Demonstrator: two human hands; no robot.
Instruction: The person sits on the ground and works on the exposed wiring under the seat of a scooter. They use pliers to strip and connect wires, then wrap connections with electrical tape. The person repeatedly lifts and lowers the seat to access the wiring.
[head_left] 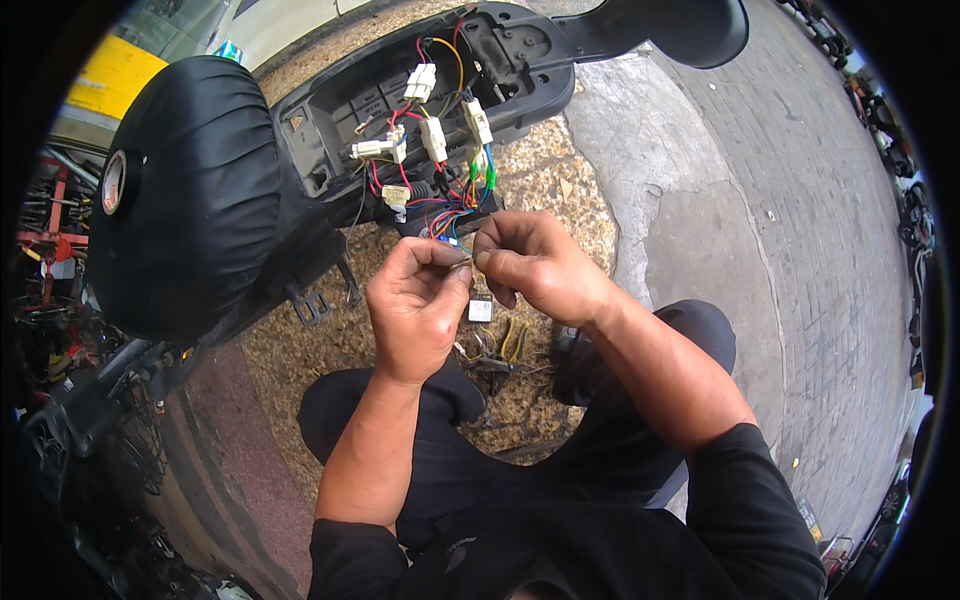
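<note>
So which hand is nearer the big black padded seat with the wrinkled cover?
Left. The left hand is to the right of the black seat, apart from it; the right hand is farther right, beyond the left.

Your left hand [418,312] is raised, thumb side up, with thumb and forefinger closed in a pinch. Your right hand [532,260] meets it from the other side, back uppermost, fingers curled and thumb against the forefinger. Fingertips of both are noted close together. Your left forearm [368,455] runs steeply forward; your right forearm [672,372] slants inward. Both are bare.
</note>
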